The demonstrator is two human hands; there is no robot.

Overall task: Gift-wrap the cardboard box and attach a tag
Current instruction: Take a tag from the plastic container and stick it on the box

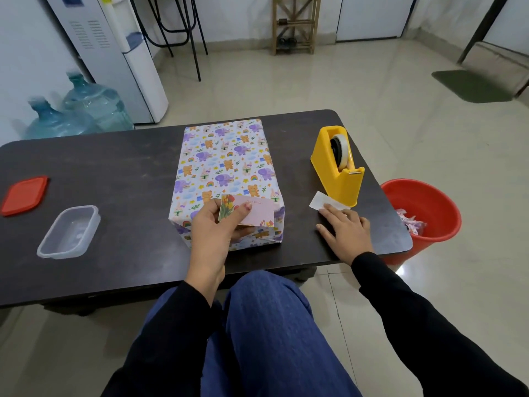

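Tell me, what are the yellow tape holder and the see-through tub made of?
The tape holder is probably hard plastic: smooth, slightly shiny, one solid yellow moulded shape. The tub is probably clear plastic, since the dark table shows through its walls.

Wide gap between box (223,156) and container (68,232); tape dispenser (337,181) crowds right.

Dark wood-grain table (114,167), rounded corners. Wrapped box (226,167) lies mid-table, long side running away from the seated person.

Right of the box, well apart:
- Yellow tape dispenser (337,170), upright.
- White paper strip (320,200), just beside the dispenser's near end.
- Right hand (346,233), flat on the tabletop, fingertips on the strip.

Left of the box, well apart:
- Clear plastic container (68,232), open side up.
- Red lid (24,195), further left, lying flat.
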